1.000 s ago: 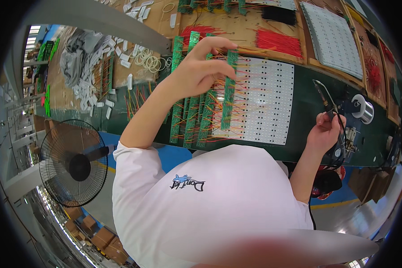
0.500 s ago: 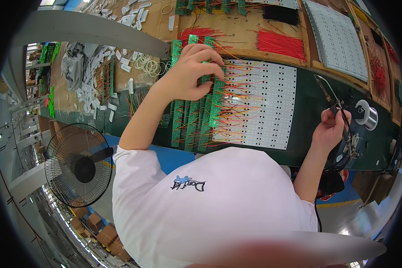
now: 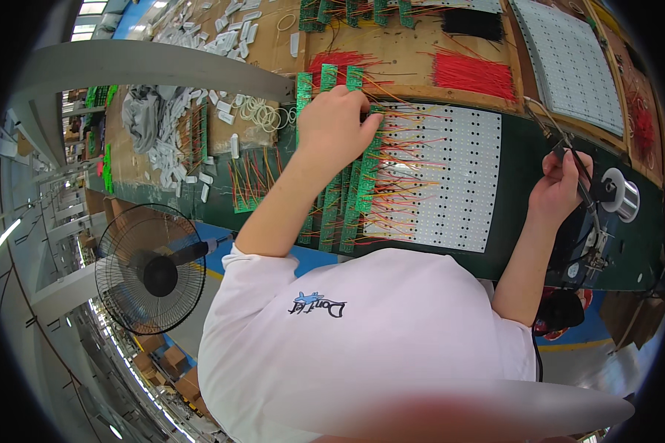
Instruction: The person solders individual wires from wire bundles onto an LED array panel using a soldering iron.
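Observation:
My left hand (image 3: 336,127) lies over a row of narrow green circuit board strips (image 3: 331,221), its fingers bent down and its thumb against the rightmost strip (image 3: 367,177). The palm hides part of the strips, and the fingertips are partly covered. Red and yellow wires (image 3: 406,181) run from that strip to the right, across a white perforated panel (image 3: 462,192). In my right hand (image 3: 560,186) is a soldering iron (image 3: 544,127), gripped by its handle, with its bent tip raised toward the far side, apart from the boards.
A solder wire spool (image 3: 626,198) stands right of my right hand, near a metal stand (image 3: 595,251). Beyond lie red wires (image 3: 473,74), black wires (image 3: 471,24) and stacked white panels (image 3: 569,63). Leftward are pale rings (image 3: 257,112), white plastic pieces (image 3: 159,155) and a fan (image 3: 155,273).
My left fingers have drawn in over the strips, and the thumb now points at the rightmost one. My right hand has moved the soldering iron slightly farther away. The whole view has shifted a little.

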The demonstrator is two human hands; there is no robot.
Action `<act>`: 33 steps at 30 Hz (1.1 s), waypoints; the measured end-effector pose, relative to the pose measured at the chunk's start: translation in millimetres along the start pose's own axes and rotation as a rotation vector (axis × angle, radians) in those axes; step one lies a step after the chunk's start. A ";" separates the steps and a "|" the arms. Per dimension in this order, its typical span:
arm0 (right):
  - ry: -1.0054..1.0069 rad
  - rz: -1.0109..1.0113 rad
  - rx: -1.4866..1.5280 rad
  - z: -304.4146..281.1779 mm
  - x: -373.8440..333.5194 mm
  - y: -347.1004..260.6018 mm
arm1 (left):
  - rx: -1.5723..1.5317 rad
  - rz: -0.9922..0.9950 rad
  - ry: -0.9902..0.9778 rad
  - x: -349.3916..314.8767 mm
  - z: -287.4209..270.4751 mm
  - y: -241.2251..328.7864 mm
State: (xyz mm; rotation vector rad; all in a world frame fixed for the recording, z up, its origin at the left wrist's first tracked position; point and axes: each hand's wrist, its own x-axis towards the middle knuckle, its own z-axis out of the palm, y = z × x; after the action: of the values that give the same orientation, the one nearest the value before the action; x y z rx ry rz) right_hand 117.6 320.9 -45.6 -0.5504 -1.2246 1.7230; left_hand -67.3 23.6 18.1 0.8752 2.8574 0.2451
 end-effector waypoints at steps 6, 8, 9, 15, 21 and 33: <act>0.027 0.061 0.021 -9.5 -2.2 -1.0 | -0.381 0.102 0.158 -1.9 3.6 0.3; 0.011 0.081 0.053 -9.2 -3.4 -3.5 | -0.384 0.074 0.178 5.0 -4.0 2.1; 0.016 0.080 0.060 -8.7 -4.6 -3.8 | -0.396 0.046 0.197 10.3 -6.6 2.9; 0.027 0.083 0.015 -9.2 -4.9 -2.8 | -0.219 -0.015 0.173 24.1 -1.7 -0.1; 0.050 0.084 0.007 -6.3 -6.1 -8.3 | 0.004 0.405 0.249 28.5 -3.0 3.2; 0.060 0.097 0.015 -8.9 -5.7 -7.0 | 0.136 0.454 0.280 42.5 9.6 15.9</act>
State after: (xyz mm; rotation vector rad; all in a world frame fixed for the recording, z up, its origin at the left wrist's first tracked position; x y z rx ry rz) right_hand 130.2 320.9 -43.7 -0.6573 -1.1582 1.7827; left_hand -91.8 61.7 8.1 1.6357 2.9061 0.2380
